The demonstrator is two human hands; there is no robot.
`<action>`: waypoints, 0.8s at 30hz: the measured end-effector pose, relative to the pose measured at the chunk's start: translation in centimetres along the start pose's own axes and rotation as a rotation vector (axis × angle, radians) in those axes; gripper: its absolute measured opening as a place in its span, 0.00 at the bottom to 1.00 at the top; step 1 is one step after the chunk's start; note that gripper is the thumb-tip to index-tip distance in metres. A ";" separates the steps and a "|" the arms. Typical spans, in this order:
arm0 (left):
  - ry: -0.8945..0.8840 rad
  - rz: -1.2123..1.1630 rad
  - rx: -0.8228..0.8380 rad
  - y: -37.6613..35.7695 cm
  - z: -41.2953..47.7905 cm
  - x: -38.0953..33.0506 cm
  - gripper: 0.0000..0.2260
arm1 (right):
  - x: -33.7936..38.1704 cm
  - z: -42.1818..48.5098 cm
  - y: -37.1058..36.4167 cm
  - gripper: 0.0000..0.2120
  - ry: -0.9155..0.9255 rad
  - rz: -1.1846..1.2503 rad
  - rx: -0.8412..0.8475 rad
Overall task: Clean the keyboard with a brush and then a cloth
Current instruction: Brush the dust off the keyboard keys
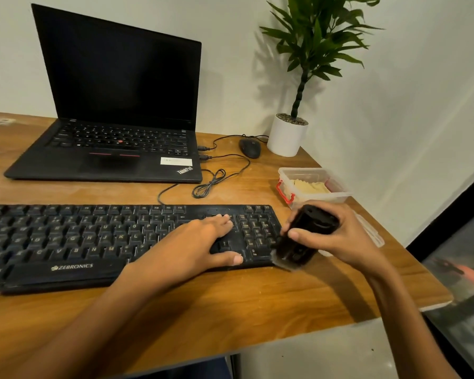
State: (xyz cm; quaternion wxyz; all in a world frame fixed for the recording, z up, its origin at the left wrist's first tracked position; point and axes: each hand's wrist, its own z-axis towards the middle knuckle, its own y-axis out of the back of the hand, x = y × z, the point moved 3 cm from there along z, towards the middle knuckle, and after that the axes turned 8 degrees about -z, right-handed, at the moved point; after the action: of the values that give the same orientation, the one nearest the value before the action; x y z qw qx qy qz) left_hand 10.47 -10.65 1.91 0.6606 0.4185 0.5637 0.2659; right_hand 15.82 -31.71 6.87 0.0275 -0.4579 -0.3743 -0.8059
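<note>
Black ZEBRONICS keyboard (66,242): left hand (197,242) flat on keys; right hand (340,239) grips brush (304,236); ThinkPad laptop (107,160) behind.

"ZEBRONICS" on the keyboard (121,242), "ThinkPad" on the laptop (107,160)

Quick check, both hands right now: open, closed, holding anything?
Left hand: open, resting flat on the keyboard.
Right hand: closed around the brush.
</note>
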 end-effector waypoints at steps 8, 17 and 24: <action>-0.008 0.003 -0.007 -0.1 0.0 0.1 0.35 | 2.2 1.9 -3.7 0.08 0.117 -0.033 0.107; -0.038 0.005 0.040 0.3 -0.3 0.1 0.40 | 0.1 -0.2 1.8 0.16 -0.026 -0.179 -0.086; -0.054 0.049 0.064 0.3 -0.3 -0.1 0.44 | 0.7 3.1 -2.5 0.15 0.038 -0.097 0.013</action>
State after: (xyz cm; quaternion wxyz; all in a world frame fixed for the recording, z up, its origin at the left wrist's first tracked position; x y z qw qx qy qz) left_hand 10.17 -10.48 2.20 0.6551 0.4600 0.5436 0.2525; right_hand 16.66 -27.74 6.84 -0.0016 -0.4237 -0.4008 -0.8123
